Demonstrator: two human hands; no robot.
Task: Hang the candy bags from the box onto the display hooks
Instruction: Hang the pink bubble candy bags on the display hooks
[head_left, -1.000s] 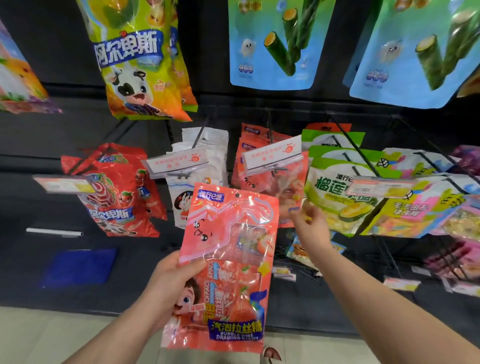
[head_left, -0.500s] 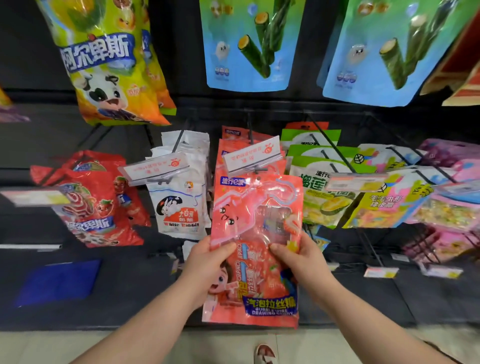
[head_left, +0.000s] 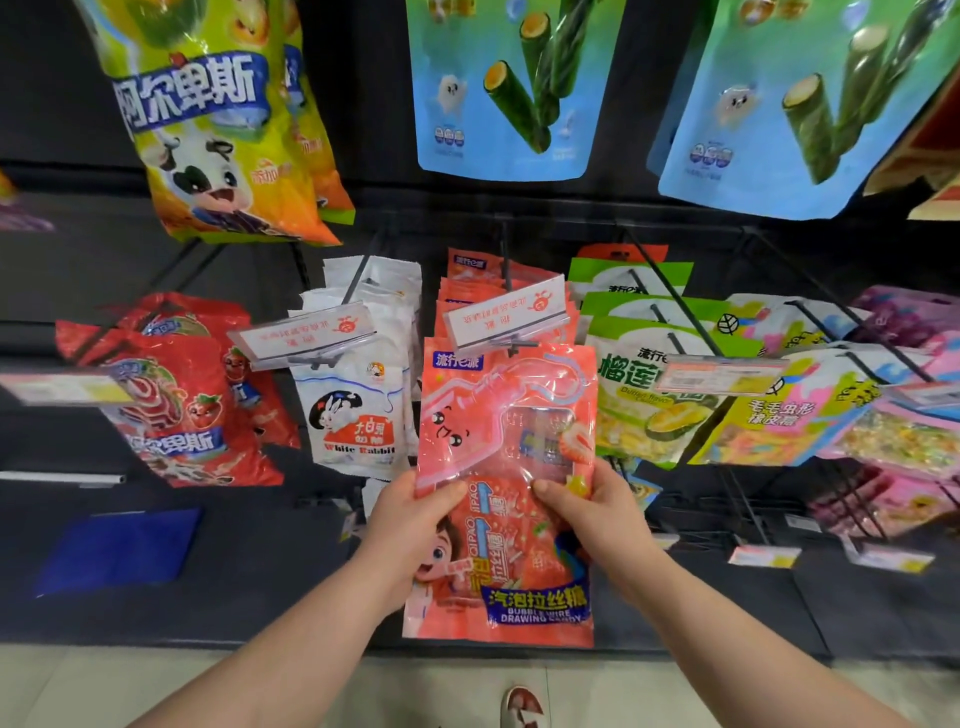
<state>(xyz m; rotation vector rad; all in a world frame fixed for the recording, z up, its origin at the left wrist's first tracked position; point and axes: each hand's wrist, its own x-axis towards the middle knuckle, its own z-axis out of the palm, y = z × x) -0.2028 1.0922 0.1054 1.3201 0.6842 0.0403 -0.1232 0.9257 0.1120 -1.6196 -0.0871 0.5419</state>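
Observation:
I hold a pink bubble wire candy bag (head_left: 506, 415) upright with both hands. My left hand (head_left: 410, 519) grips its left edge, thumb on the front. My right hand (head_left: 592, 514) grips its right edge the same way. The bag's top sits just under the price tag (head_left: 506, 314) at the tip of a black display hook (head_left: 505, 260). Several matching pink bags (head_left: 467, 283) hang on that hook behind it. The box is not in view.
White Rabbit bags (head_left: 358, 415) hang on the hook to the left, red bags (head_left: 176, 405) further left. Green durian bags (head_left: 644, 395) and other packs (head_left: 779, 415) hang to the right. Big yellow (head_left: 218, 130) and blue (head_left: 509, 88) bags hang above. A shoe (head_left: 522, 706) shows on the floor.
My right hand came off the hook area and took hold of the bag's right edge. Both hands have moved the bag right and up, beneath the hook's price tag.

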